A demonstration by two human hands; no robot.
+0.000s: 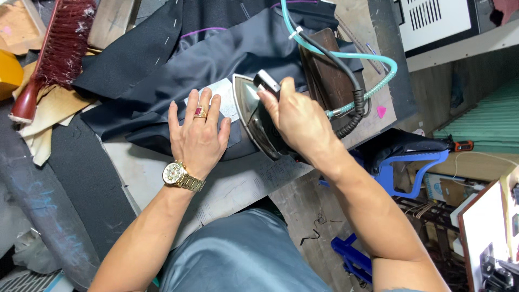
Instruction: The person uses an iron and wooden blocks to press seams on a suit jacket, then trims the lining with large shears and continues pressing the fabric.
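Nearest the camera the person's grey-clad lap fills the bottom of the view, and both bare forearms reach forward from it over the pale worktable (238, 186). The left hand (199, 135) lies flat and unclenched, fingers spread, pressing down on the dark fabric (162, 65) near its front edge; a gold wristwatch (178, 176) sits on that wrist and a ring with a red stone (200, 112) on one finger. Just beside it to the right, the right hand (294, 119) is wrapped tightly around the handle of a steam iron (258, 116) — the iron is tipped up on its side so its shiny soleplate faces the left hand, its lower edge resting at the edge of the cloth. A small white paper slip (224, 97) lies on the fabric just beyond the left fingertips, touching the iron's nose. Behind the iron stands a dark wooden block (324, 75), and a black coiled cord (354, 111) with a turquoise hose (346, 54) loops up from the iron's rear past it. Farther back the dark cloth spreads across the table, showing a line of white basting stitches and a thin purple edge. At the far left a red-bristled brush (59, 46) lies on tan paper scraps — well apart from both hands. To the right, below the table, a blue plastic stool (403, 167) is draped with dark cloth.
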